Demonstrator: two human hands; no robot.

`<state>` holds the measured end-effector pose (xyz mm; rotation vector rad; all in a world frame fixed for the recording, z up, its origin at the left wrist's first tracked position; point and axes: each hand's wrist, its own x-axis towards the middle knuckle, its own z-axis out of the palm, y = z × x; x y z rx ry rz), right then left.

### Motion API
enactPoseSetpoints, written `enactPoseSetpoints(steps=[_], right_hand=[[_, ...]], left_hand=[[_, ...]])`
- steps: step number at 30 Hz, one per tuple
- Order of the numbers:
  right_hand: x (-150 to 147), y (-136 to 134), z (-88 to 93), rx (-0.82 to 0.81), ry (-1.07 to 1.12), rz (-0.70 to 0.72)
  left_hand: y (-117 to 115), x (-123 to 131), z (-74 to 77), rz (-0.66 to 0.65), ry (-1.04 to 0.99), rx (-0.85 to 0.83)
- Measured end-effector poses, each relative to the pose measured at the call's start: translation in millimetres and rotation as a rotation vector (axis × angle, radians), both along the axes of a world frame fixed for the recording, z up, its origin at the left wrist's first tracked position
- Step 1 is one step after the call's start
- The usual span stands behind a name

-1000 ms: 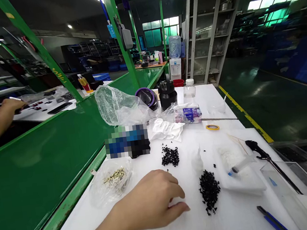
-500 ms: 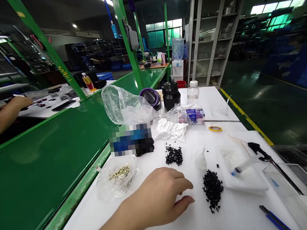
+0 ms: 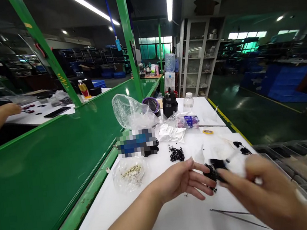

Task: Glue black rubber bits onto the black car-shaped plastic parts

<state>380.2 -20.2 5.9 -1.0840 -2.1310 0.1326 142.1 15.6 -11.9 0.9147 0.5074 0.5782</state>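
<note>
Left hand (image 3: 188, 181): fingers stretched, loosely parted, at left edge of small black pieces (image 3: 211, 174). Right hand (image 3: 270, 192): blurred, fingertips by blurred black object (image 3: 218, 164); cannot tell if gripped.

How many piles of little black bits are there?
2. The farther pile is just beyond the left hand; the nearer pile is by that hand's fingers, partly covered. The blurry right hand might hide more.
</note>
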Motion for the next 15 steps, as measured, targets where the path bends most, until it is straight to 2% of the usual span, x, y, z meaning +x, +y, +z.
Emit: enactPoseSetpoints(steps=[2,4,6,10,15], right_hand=[[-43.6,17.4,-2.2,0.117,-0.067,0.033],[-80.0,31.4,-5.3,0.228,-0.146,0.002],[-102.0,38.3,-10.2,0.245,-0.181,-0.052],[-107.8,33.5,-23.5,0.012,-0.103,-0.02],[-102.1,24.4,-34.2,-0.222,-0.052,0.077]], left_hand=[[4.5,-4.5,-2.0,0.054,-0.081,-0.081],[9.3,-8.1,-3.1,0.229,-0.083,-0.117],[13.6,-9.4,-4.2,0.442,-0.069,-0.136],[19.6,-7.2,-6.0,0.721,-0.001,-0.108],[24.2,-9.0,-4.4,0.86,0.255,0.086]])
